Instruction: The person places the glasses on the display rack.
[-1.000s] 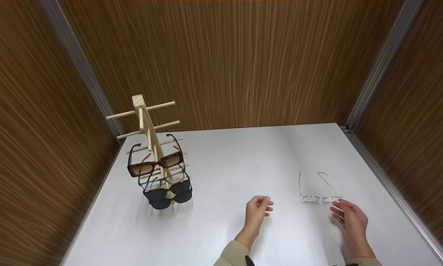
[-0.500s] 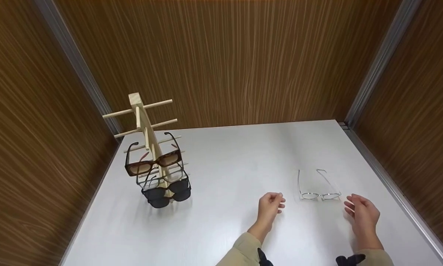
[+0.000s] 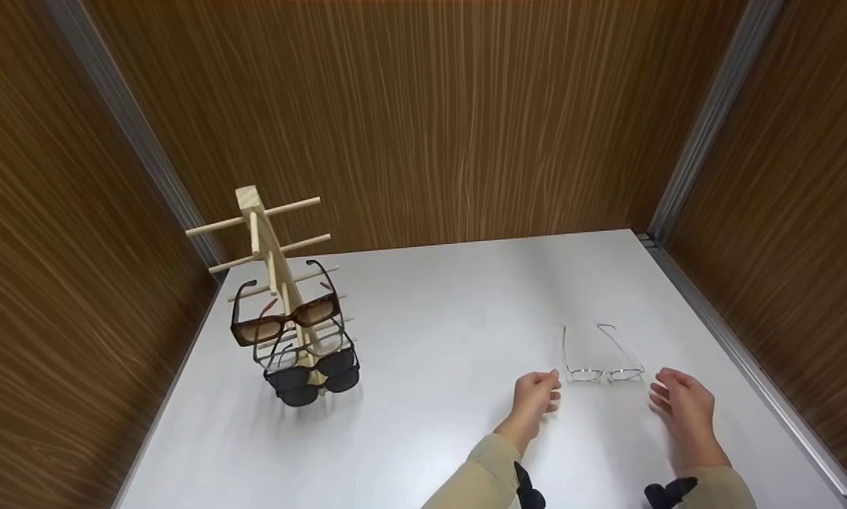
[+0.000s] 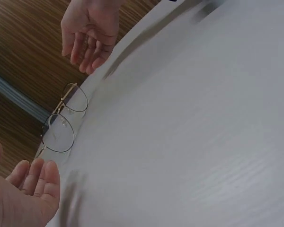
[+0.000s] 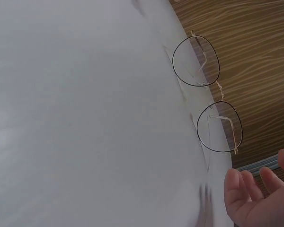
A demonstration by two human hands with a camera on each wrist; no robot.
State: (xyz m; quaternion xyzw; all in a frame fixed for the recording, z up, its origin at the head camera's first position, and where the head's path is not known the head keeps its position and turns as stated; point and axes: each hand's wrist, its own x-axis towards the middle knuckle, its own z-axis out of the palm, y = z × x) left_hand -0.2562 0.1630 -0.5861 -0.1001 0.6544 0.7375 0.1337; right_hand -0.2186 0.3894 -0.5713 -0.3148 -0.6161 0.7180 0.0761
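Note:
A pair of thin-rimmed eyeglasses point(image 3: 586, 375) rests on the white table at the right, lenses toward me and both temples unfolded, pointing away. My left hand point(image 3: 536, 396) hovers just left of the frame, fingers loosely bent and holding nothing. On the other side, my right hand point(image 3: 686, 403) is held beside the right hinge, also without anything in its fingers. The left wrist view has the eyeglasses point(image 4: 58, 135) between both hands. From the right wrist, round dark-rimmed lenses point(image 5: 196, 61) show, with the right hand's fingertips point(image 5: 232, 177) close below one hinge.
A wooden display rack point(image 3: 248, 198) with crosswise pegs stands at the left of the table point(image 3: 430, 318). Brown-lensed sunglasses point(image 3: 317, 311), clear glasses and dark sunglasses point(image 3: 339, 362) hang on its lower pegs; the upper pegs are bare. Wood-grain panels point(image 3: 423, 120) enclose the back and sides.
My left hand has moved right, up to the left end of the eyeglasses. My right hand has drawn back slightly from their right corner. The eyeglasses stay where they were.

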